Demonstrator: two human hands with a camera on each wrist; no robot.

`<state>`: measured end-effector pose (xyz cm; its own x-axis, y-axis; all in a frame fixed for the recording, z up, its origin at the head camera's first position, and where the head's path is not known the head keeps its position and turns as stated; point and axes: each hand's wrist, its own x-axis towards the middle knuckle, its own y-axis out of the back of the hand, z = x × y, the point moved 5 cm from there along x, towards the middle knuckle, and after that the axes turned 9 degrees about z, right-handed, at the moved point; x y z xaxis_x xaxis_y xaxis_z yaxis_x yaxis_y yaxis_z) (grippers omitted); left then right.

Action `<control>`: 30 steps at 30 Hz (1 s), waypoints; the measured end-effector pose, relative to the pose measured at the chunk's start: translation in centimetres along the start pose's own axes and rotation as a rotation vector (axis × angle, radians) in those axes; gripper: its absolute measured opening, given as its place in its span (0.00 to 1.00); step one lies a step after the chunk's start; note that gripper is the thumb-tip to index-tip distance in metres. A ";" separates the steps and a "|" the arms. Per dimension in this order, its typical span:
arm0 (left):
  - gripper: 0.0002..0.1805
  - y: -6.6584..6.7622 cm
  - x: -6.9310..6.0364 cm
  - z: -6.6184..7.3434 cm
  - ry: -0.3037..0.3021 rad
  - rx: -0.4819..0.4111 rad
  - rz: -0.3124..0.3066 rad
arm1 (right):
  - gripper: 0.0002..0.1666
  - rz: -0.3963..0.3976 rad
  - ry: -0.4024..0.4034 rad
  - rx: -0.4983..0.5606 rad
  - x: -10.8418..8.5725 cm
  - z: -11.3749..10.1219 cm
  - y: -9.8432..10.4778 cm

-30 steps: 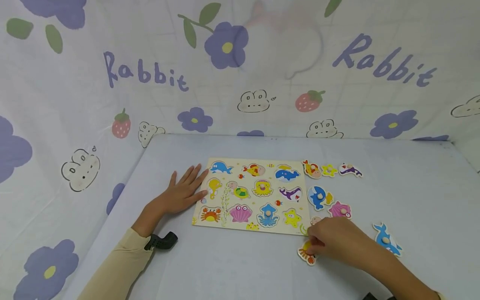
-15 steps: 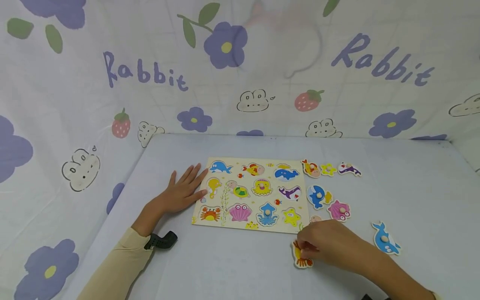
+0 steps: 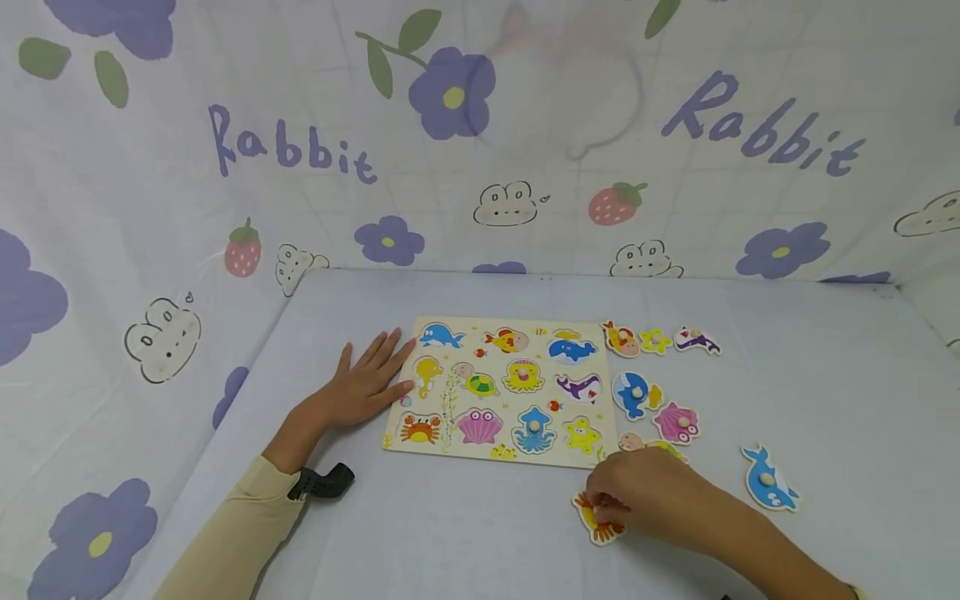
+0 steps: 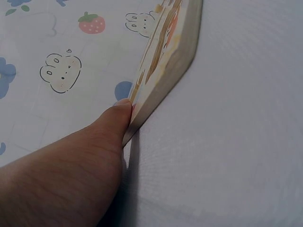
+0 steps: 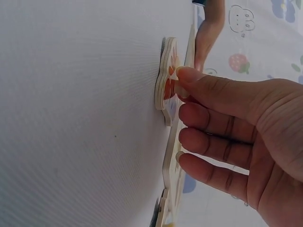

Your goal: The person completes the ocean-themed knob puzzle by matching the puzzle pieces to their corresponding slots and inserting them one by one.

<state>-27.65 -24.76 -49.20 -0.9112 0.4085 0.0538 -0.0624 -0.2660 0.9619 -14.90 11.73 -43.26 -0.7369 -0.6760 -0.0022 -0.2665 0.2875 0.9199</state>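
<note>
My right hand [image 3: 656, 496] pinches the knob of an orange crab puzzle piece [image 3: 604, 533] just in front of the board's near right corner. In the right wrist view the thumb and a finger hold the crab piece [image 5: 163, 80] by its knob, the piece tilted on edge in that view; the other fingers are bent. My left hand [image 3: 360, 390] lies with fingers spread, touching the left edge of the wooden sea-animal puzzle board [image 3: 502, 400]. A blue squid piece [image 3: 534, 437] with a knob sits in the board. The left wrist view shows the thumb against the board's edge [image 4: 163, 87].
Right of the board lie a fish [image 3: 621, 340], a starfish [image 3: 656, 341], a purple-and-white whale [image 3: 697, 342], a blue whale [image 3: 630, 396], a pink shell [image 3: 675, 421] and a blue dolphin [image 3: 768, 487]. A turtle piece [image 3: 632, 442] is partly hidden behind my right hand.
My right hand has drawn the crab piece left and slightly nearer, turning it a little. More of the turtle piece now shows behind the hand. My left hand stays put.
</note>
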 end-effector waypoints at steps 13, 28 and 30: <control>0.41 0.2 0.0 0.1 0.002 -0.019 0.005 | 0.09 0.001 -0.103 -0.016 -0.1 -0.1 0.2; 0.41 0.0 0.0 0.0 -0.008 -0.020 0.007 | 0.08 0.040 -0.024 -0.038 0.3 -0.2 -0.1; 0.41 0.0 0.0 0.0 -0.012 -0.023 0.009 | 0.09 0.053 -0.002 -0.054 0.3 -0.3 -0.1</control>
<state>-27.67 -24.75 -49.23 -0.9069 0.4163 0.0655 -0.0641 -0.2900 0.9549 -14.87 11.30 -43.21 -0.7502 -0.6596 0.0463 -0.1934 0.2859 0.9385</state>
